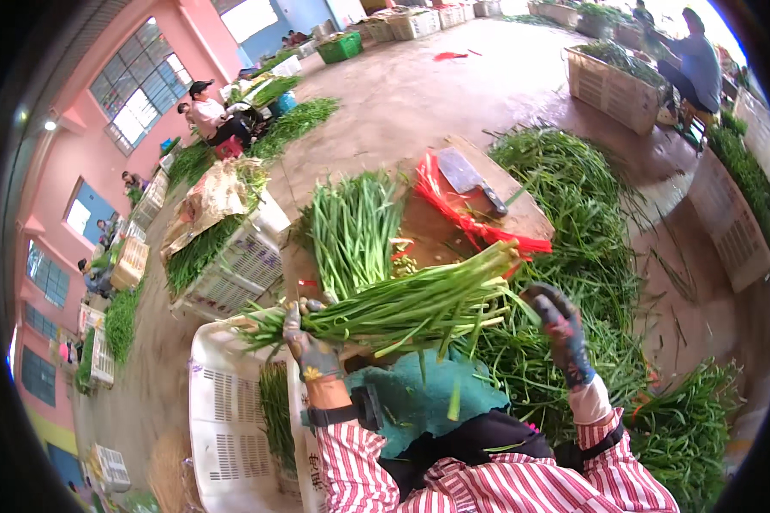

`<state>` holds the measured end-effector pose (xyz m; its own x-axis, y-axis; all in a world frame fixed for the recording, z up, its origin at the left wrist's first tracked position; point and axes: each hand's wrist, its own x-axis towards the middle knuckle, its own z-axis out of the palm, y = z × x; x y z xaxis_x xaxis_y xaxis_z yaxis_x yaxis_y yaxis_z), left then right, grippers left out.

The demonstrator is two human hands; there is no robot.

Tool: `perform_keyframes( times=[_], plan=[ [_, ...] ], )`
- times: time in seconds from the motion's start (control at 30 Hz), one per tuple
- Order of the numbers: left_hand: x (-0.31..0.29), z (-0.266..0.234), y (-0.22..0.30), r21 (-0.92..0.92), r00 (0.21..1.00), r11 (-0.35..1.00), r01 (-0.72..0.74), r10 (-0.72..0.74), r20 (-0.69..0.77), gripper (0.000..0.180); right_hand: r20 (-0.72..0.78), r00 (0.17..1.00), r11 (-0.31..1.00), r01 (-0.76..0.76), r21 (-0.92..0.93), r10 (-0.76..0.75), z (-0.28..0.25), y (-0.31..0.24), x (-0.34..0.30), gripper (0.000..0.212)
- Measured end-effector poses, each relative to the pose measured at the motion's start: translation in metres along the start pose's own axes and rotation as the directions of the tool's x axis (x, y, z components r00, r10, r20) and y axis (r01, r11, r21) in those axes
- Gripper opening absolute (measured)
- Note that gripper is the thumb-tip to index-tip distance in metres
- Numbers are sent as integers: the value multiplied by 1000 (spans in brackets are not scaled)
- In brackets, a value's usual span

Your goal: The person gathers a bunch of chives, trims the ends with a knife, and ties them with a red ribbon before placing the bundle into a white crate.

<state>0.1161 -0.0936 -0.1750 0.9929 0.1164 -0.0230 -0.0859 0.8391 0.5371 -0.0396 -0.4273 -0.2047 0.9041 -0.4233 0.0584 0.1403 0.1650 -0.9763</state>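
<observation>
- Holding a bundle of chive-like greens (402, 309) near its leafy end is done by the gloved left hand (310, 340), whose thumb and fingers are wrapped closely around the stalks.
- The bundle is held crosswise above a teal cloth (432, 393) spread over the lap, with its paler stem ends turned to the right.
- The gloved right hand (561, 332) is raised just beyond those stem ends, its fingers bent inward and only partly closed; whether the leaf beside the fingertips is gripped cannot be told.
- A second bundle of greens (352, 227) is laid ahead of the left hand, partly covered by the held one.
- A cleaver (462, 171) and red strips (449, 205) are placed on a wooden board (529, 214) farther forward.
- A heap of loose greens (573, 197) is spread along the right side.
- A white plastic crate (204, 389), in which more greens (275, 410) are contained, is set beside the left forearm.
</observation>
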Motion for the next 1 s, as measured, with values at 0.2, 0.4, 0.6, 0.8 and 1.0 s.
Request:
perform_keyframes(
  times=[0.2,0.4,0.6,0.8,1.0],
  plan=[
    [-36,-22,-11,20,985,985,172,-171,-33,25,-119,991,947,-12,320,52,-20,2,-22,31],
    [-28,-51,-15,-298,990,947,118,-136,-40,35,176,981,987,101,-126,-78,9,-29,-28,55],
    [-52,-28,-22,-367,949,896,250,-153,275,29,357,928,989,66,131,-110,16,-14,-23,78],
    [-56,-11,-22,-464,917,853,240,-42,396,31,378,912,955,49,291,-161,39,-7,-22,77],
    [-34,9,-16,-431,919,896,103,80,386,15,449,840,950,301,84,-306,34,-10,-13,26]
  ],
)
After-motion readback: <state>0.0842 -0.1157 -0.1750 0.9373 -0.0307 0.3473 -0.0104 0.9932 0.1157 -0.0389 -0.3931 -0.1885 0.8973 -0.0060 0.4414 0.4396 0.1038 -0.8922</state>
